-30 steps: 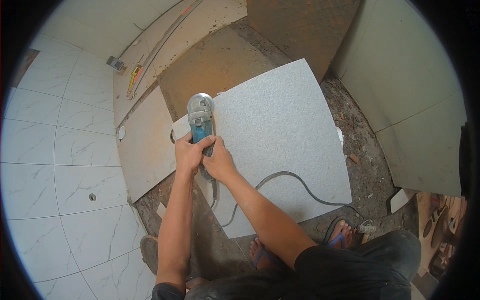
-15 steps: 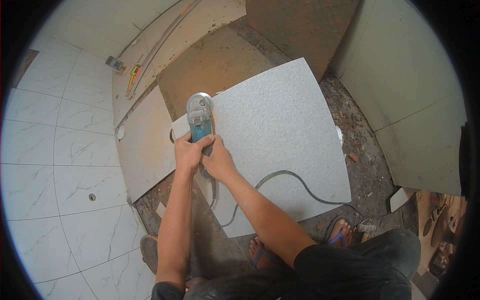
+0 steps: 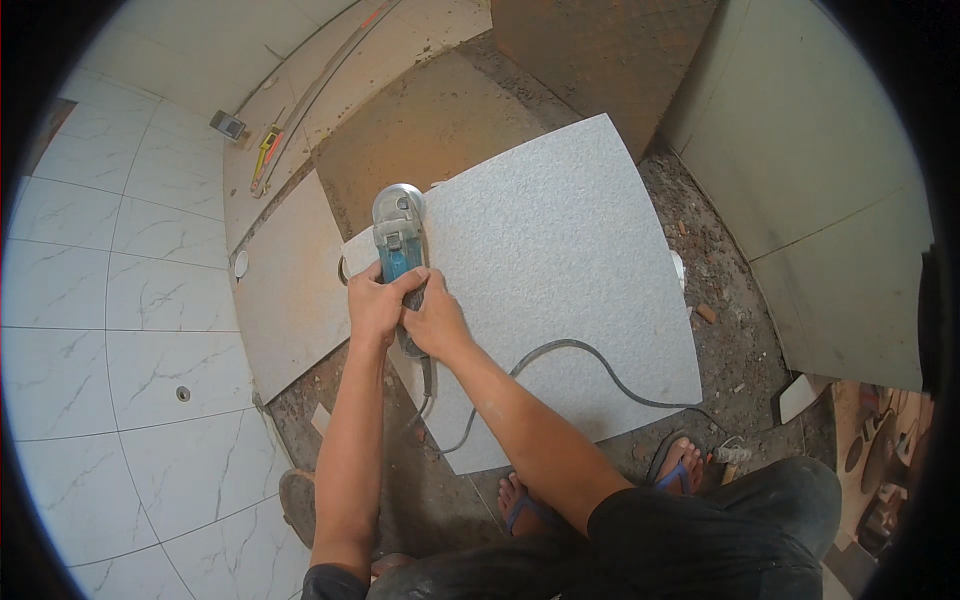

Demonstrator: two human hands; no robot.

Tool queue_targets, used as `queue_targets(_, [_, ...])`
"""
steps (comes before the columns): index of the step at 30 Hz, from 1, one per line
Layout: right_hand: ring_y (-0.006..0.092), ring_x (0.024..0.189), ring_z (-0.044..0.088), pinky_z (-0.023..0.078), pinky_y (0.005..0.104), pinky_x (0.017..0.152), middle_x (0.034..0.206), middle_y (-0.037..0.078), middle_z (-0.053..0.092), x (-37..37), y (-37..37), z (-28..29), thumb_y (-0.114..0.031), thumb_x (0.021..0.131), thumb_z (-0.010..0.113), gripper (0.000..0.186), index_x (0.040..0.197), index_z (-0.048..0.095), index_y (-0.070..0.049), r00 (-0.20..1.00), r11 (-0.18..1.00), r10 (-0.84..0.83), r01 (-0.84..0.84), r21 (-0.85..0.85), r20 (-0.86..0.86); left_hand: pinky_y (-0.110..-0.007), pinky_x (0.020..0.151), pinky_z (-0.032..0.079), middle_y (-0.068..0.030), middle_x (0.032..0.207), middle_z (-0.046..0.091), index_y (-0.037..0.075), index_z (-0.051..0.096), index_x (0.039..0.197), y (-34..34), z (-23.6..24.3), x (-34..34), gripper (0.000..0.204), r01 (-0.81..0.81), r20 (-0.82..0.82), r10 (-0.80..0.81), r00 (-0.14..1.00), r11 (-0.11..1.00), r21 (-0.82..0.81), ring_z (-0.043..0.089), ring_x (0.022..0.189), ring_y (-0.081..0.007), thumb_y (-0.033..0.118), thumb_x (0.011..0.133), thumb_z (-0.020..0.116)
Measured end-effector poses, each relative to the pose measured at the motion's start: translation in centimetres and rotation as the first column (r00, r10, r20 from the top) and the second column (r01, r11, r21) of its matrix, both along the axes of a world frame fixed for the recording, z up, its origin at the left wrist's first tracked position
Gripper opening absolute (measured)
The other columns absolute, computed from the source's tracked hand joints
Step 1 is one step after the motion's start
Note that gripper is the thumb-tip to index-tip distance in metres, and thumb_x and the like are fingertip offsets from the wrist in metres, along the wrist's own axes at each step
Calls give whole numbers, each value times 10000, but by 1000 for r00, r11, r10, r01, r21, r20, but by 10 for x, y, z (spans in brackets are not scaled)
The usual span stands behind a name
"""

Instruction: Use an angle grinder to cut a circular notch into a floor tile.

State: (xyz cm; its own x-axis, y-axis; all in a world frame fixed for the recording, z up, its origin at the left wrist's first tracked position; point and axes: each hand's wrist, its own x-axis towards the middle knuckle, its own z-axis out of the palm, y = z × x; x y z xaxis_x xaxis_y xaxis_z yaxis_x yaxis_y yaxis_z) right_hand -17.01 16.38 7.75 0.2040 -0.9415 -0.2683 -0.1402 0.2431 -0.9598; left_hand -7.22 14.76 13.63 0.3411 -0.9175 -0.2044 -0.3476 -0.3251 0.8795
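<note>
Both my hands grip a teal and grey angle grinder (image 3: pixel 400 256) with a round disc (image 3: pixel 398 192) at its far end. My left hand (image 3: pixel 374 306) is wrapped round the body from the left, thumb across the top. Closed on the rear part of the tool, my right hand (image 3: pixel 436 320) lies just below and to the right. The grinder sits at the left edge of a large speckled light-grey tile (image 3: pixel 570 250). Its black cord (image 3: pixel 570 345) trails over the tile toward the right. Whether the disc touches the tile edge, I cannot tell.
A beige tile (image 3: pixel 290 290) lies left, a brown dusty slab (image 3: pixel 430 120) beyond. Rubble (image 3: pixel 705 240) borders the right wall. A yellow tool (image 3: pixel 268 145) and a long straight bar (image 3: pixel 320 85) lie at the far left. My sandalled foot (image 3: pixel 684 462) stands at the tile's near edge.
Almost nothing differs. Both hands and the grinder stay in nearly the same place along the tile's left edge, with only a very slight shift of the whole view.
</note>
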Motion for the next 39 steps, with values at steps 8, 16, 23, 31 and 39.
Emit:
queue_targets(8, [545,1041,646,521,565,902,1084,362,667,0,-1,1,-241,869,722,559,1254,409,18,1000,1000,0,0,18,-26,-300,627,494,-65,785,702,-51,749,919,0,2,-3,292,-11,6,11,1000,1000,13,591,669,-122,164,746,846])
queue_targets(16, [552,1055,634,510,573,907,1121,367,651,0,-1,0,-200,867,696,514,1243,415,10,1000,1000,0,0,5,0,-300,622,496,-69,783,700,-56,743,917,0,-3,-1,302,-8,25,8,1000,1000,-7,592,666,-122,176,751,842])
queue_targets(23, [559,1063,626,505,579,910,1131,367,643,-2,-2,0,-193,874,687,501,1247,414,0,1000,999,-6,5,35,19,-304,635,497,-64,765,695,-49,744,902,1,-2,-7,297,-29,57,30,998,1000,-12,586,663,-124,186,748,839])
queue_targets(31, [564,1068,623,505,582,913,1146,377,638,0,-3,-3,-236,881,713,544,1262,406,2,1000,1000,2,-2,21,20,-312,635,495,-58,765,694,-45,737,894,1,1,-9,300,-29,48,31,998,999,-28,581,662,-128,198,749,837])
queue_targets(39, [560,1086,621,505,575,923,1151,375,642,1,-3,-4,-264,875,726,586,1282,404,6,1000,1000,-7,7,13,21,-315,634,496,-59,758,695,-41,741,885,1,-1,-8,274,-45,29,46,999,998,-34,589,667,-128,186,759,832])
